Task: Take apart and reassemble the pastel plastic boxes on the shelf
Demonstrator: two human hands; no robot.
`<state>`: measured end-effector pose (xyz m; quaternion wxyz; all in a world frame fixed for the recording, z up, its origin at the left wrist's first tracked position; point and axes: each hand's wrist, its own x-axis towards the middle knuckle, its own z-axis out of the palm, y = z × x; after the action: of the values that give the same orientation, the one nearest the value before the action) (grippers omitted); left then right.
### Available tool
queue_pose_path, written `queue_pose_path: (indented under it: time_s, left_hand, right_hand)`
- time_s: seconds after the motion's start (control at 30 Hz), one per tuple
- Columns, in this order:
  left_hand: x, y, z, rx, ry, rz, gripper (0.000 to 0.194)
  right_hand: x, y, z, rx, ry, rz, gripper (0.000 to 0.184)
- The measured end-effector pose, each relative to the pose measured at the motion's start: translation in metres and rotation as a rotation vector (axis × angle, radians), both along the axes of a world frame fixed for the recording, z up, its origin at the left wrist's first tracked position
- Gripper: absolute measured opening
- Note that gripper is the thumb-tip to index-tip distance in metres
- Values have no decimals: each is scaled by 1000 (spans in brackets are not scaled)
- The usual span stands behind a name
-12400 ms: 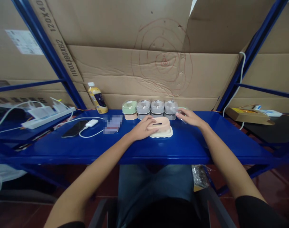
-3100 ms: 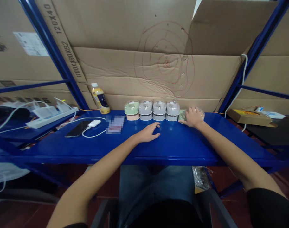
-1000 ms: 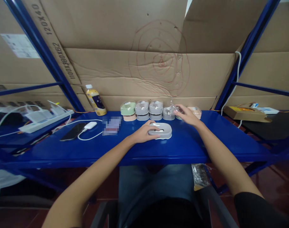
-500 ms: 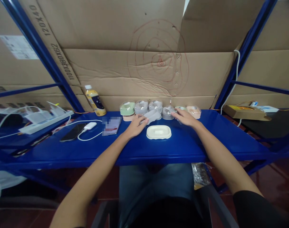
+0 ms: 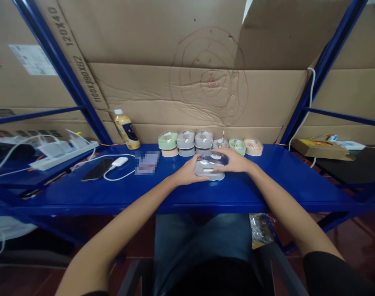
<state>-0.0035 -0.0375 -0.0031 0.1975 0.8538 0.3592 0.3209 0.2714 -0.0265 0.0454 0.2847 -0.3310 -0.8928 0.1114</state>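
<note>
A grey soap box (image 5: 209, 169) sits on the blue shelf (image 5: 181, 191) in front of me, with a clear lid on top of it. My left hand (image 5: 187, 172) grips its left end. My right hand (image 5: 233, 161) presses on the lid from the right, fingers curled over it. Behind, a row of boxes lines the cardboard wall: a green-over-pink stack (image 5: 168, 144), two grey stacks (image 5: 195, 142), a single grey box (image 5: 220, 143), a green box (image 5: 237, 146) and a pink box (image 5: 253, 146).
A yellow bottle (image 5: 126, 129) stands at the back left. A phone (image 5: 98, 169) with a white charger (image 5: 119, 161) and a power strip (image 5: 62, 150) lie to the left. A flat cardboard box (image 5: 320, 149) rests on the right shelf.
Half a second ago a cream tray lay alone while my left hand held a grey part. Now the grey part sits on it and both hands are on the box with its clear lid.
</note>
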Motion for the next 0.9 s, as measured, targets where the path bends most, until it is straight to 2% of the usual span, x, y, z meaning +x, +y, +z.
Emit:
queue_pose_path:
  time_s: [0.1, 0.27, 0.4, 0.47, 0.57, 0.63, 0.77, 0.9]
  left_hand:
    - [2, 5, -7, -77, -94, 17, 130]
    - [3, 9, -14, -91, -104, -12, 133]
    - [2, 9, -12, -84, -69, 14, 128]
    - [2, 8, -8, -77, -47, 20, 120]
    - [0, 6, -3, -48, -35, -3, 102]
    - [-2, 7, -1, -41, -34, 7, 100]
    - [-7, 10, -3, -57, -109, 37, 107]
    - [-8, 15, -1, 53, -247, 95, 89]
  right_hand:
    - [-10, 0, -7, 4, -70, 46, 88]
    - [-24, -2, -19, -30, -126, 28, 92]
    - [-27, -5, -20, -48, -153, 11, 92]
    - [-25, -4, -19, -64, -154, 19, 92]
    - [-20, 0, -18, -106, -169, 78, 102]
    - [-16, 3, -17, -122, -181, 106, 109]
    - [-4, 8, -9, -112, -135, 61, 99]
    - [32, 13, 17, -49, 82, -78, 86]
